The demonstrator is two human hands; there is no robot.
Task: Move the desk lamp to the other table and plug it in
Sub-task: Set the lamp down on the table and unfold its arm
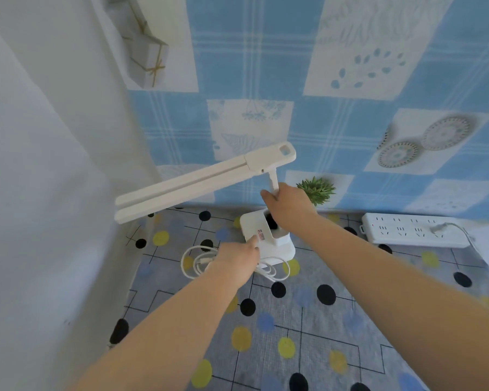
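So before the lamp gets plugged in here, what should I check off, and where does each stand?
1. Right hand grips the lamp stem: ok.
2. Left hand steadies the lamp base: ok.
3. Base flat on the table: cannot tell, cable bunched beneath.
4. Cable uncoiled: not ok, looped beside the base.
5. Power strip has free sockets: ok.
6. Lamp plug located: cannot tell.

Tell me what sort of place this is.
Probably a home room, a bedroom or study corner: a table under a dotted cloth, blue patchwork-print wallpaper, a small potted plant and a power strip against the wall.
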